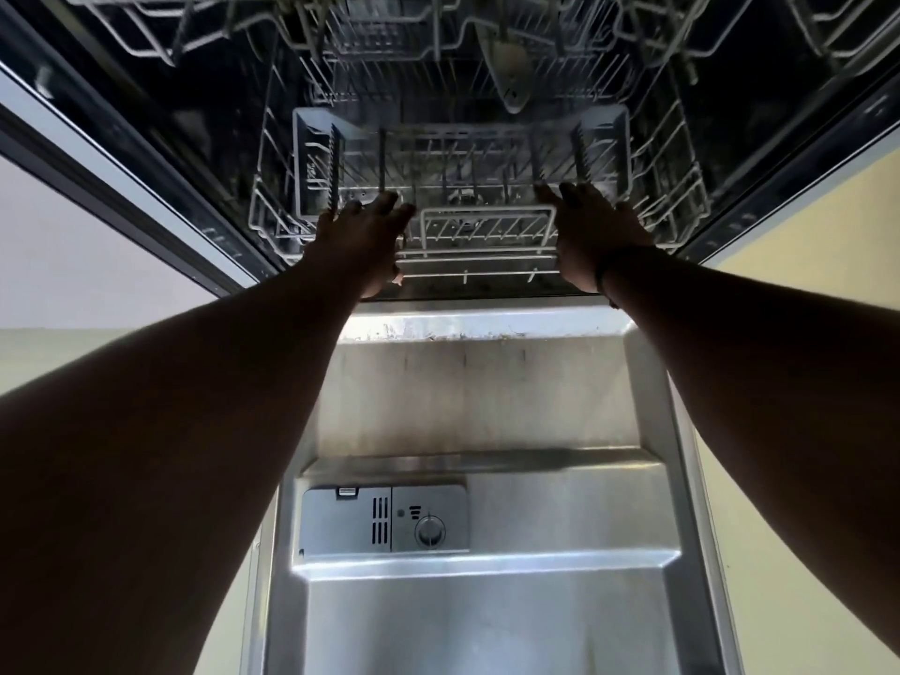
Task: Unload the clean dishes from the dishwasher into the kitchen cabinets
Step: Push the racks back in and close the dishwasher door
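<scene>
The dishwasher stands open with its steel door (487, 392) folded down toward me. The white wire lower rack (479, 258) sits inside the tub, and I see no dishes in it. My left hand (358, 246) rests on the rack's front rim at the left, fingers stretched forward over the wires, thumb reaching below the front rail. At the right of the same rim my right hand (591, 236) lies with straight fingers pointing into the tub. A grey plastic basket frame (311, 158) stands in the rack behind my hands.
The upper rack (380, 36) hangs at the top of the view with a spray arm (511, 75) beneath it. The detergent dispenser (384, 521) is set into the door. Pale floor (73, 265) lies on both sides of the door.
</scene>
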